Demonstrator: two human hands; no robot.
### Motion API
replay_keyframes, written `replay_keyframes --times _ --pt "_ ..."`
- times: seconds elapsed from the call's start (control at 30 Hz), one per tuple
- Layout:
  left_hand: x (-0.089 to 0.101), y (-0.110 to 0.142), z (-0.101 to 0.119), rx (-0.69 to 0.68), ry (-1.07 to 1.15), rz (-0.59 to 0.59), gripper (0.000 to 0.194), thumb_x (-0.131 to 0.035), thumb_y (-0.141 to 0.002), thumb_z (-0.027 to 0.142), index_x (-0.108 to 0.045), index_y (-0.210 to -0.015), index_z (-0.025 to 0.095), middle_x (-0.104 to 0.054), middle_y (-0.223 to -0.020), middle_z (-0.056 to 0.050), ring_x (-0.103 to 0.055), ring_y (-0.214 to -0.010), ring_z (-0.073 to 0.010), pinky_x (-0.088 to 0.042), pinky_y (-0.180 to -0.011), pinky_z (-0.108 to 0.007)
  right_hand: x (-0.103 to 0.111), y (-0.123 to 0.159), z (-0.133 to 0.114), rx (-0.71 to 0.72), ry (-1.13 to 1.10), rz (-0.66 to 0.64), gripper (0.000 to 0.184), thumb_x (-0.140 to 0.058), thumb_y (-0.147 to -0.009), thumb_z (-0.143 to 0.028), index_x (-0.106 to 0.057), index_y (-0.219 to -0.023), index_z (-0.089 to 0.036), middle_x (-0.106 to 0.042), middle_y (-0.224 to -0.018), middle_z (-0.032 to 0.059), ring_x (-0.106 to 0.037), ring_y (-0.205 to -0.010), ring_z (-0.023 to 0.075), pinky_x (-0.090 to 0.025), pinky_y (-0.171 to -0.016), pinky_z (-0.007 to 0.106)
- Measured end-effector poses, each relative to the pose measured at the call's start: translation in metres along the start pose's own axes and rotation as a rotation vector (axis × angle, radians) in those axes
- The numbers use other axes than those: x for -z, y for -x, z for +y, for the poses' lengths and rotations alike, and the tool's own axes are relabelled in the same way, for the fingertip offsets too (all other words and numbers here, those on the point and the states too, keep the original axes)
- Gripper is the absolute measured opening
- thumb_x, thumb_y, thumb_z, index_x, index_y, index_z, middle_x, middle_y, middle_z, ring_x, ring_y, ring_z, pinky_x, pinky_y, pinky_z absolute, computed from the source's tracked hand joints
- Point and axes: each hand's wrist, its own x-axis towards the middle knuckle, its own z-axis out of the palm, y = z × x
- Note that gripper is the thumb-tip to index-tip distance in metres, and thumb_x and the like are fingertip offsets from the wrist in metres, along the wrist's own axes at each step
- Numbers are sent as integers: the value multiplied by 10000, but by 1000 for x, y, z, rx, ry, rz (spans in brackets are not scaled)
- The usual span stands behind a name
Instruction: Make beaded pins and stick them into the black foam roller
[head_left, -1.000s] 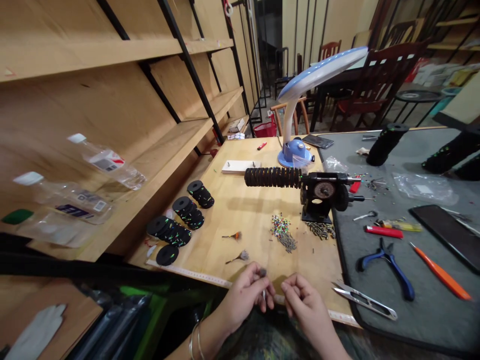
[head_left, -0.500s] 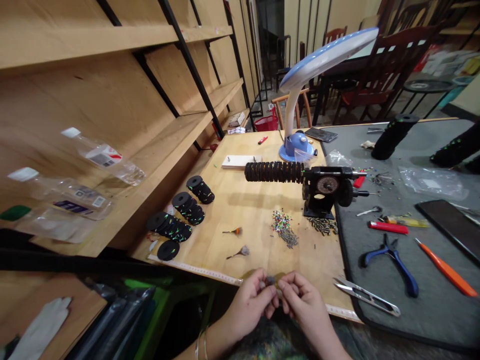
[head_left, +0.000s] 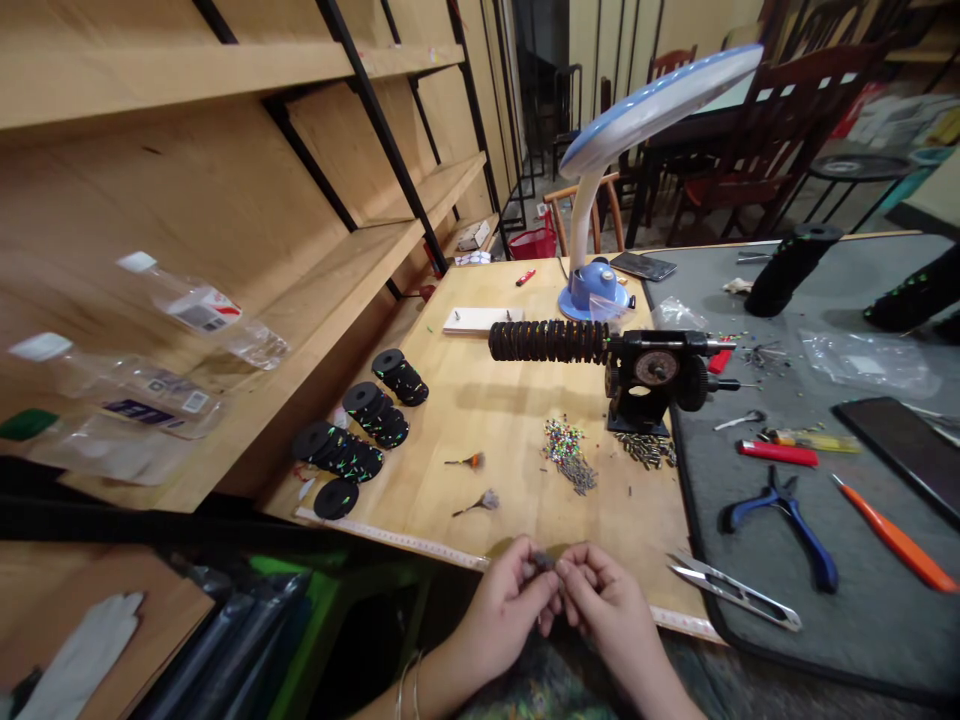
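Note:
Close together at the table's front edge, both my hands are pinched. Between the thumb and fingers of my left hand point(head_left: 517, 600) pokes a small dark-grey tuft point(head_left: 544, 561). The fingertips of my right hand point(head_left: 596, 598) meet the left ones beside the tuft; what they pinch is too small to make out. Just beyond lie a grey tuft with a thin dark stem point(head_left: 487, 499) and an orange-tipped tuft point(head_left: 475, 461). Farther off are a pile of coloured beads point(head_left: 562, 436), small grey metal pieces point(head_left: 577, 474) and brass-coloured pieces point(head_left: 646, 451).
A black hand-cranked winder point(head_left: 646, 375) carries a row of black foam discs point(head_left: 551, 342). Black foam spools point(head_left: 341, 450) stand at left. On the grey mat point(head_left: 750, 540) lie thread snips point(head_left: 739, 592), blue-handled pliers point(head_left: 784, 520) and an orange tool point(head_left: 892, 535). A lamp point(head_left: 596, 290) stands behind.
My fingers have shifted slightly around the grey tuft, which now sits lower and more covered between the hands. Everything on the table stays in place.

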Motion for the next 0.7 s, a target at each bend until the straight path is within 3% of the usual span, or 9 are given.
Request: replay_keyframes --times 0.2,0.43,0.57,0.7 --pt "4 -3 -3 23 12 34 338 -637 -794 462 -448 -717 192 -472 -496 84 -388 -392 -55 -271 -421 -192 2 -1 -5 -57 18 28 564 -659 -623 -736 -564 -697 -185 -429 -390 -93 -311 -365 71 -226 -412 208" --pt "7 -2 -4 50 30 95 297 -636 -781 411 -443 -709 198 -473 -501 86 -387 -397 -57 -247 -423 -193 8 -1 -7 3 77 101 510 -735 -591 -655 -631 -610 -157 -505 -519 -40 -422 -504 109 -326 -506 240" --pt "8 -2 -6 60 44 95 293 -636 -777 407 -444 -708 197 -466 -501 89 -379 -398 -55 -243 -423 -192 7 0 -5 -45 104 36 491 -731 -611 -640 -618 -585 -162 -523 -508 -34 -449 -517 125 -345 -531 252" --pt "8 -3 -4 95 66 81 319 -651 -755 432 -444 -701 196 -464 -492 88 -368 -395 -53 -234 -419 -191 4 1 -11 -88 36 -123 493 -702 -645 -652 -598 -585 -174 -565 -507 -21 -520 -560 151 -383 -593 266"
